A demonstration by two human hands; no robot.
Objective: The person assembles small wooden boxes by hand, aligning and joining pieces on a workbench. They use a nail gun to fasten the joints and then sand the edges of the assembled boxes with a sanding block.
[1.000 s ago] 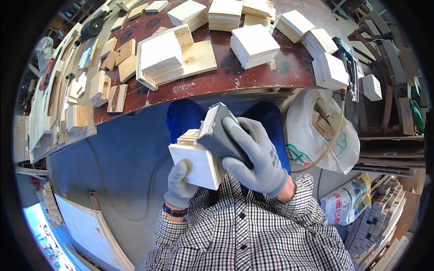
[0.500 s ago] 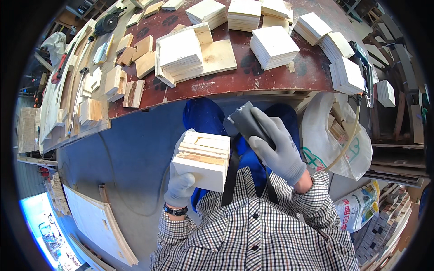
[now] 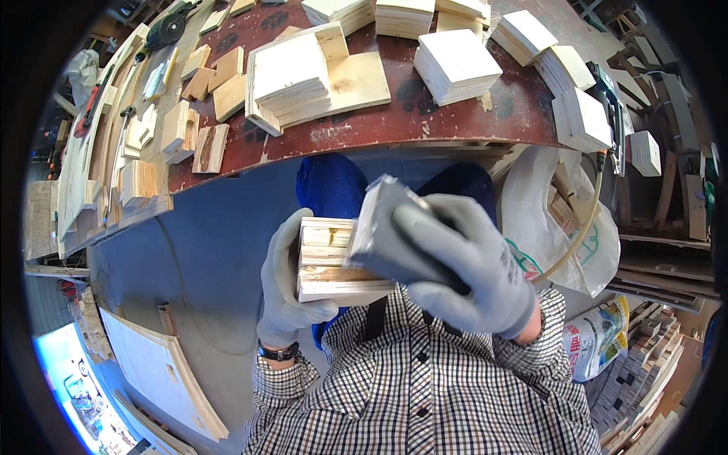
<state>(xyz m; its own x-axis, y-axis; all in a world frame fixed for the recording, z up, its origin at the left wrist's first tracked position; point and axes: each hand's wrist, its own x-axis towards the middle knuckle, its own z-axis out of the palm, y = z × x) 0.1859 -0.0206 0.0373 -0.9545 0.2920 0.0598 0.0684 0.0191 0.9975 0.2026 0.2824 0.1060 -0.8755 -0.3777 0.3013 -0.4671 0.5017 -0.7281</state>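
My gloved left hand (image 3: 290, 273) is closed around a stack of plywood pieces (image 3: 322, 282), held in front of my body with its layered edges facing up. My gloved right hand (image 3: 470, 265) grips a dark grey sanding block (image 3: 402, 235). The block lies over the right part of the stack and hides it; it looks to be touching the edges, slightly smeared by motion. Beyond my hands, the red-brown table (image 3: 326, 144) carries more plywood stacks, one of them (image 3: 292, 72) resting on an L-shaped plywood piece (image 3: 360, 80).
Several square plywood stacks (image 3: 457, 67) line the table. Small wood offcuts (image 3: 210, 149) and a black power tool (image 3: 168, 29) lie at the left. A white sack of scraps (image 3: 531, 205) stands at the right, with a hose (image 3: 588, 227) across it. A plywood sheet (image 3: 155, 364) lies lower left.
My right hand has brought the sanding block left and down onto the stack. My left hand has tilted the stack, so its layered edges show more and its broad face less.
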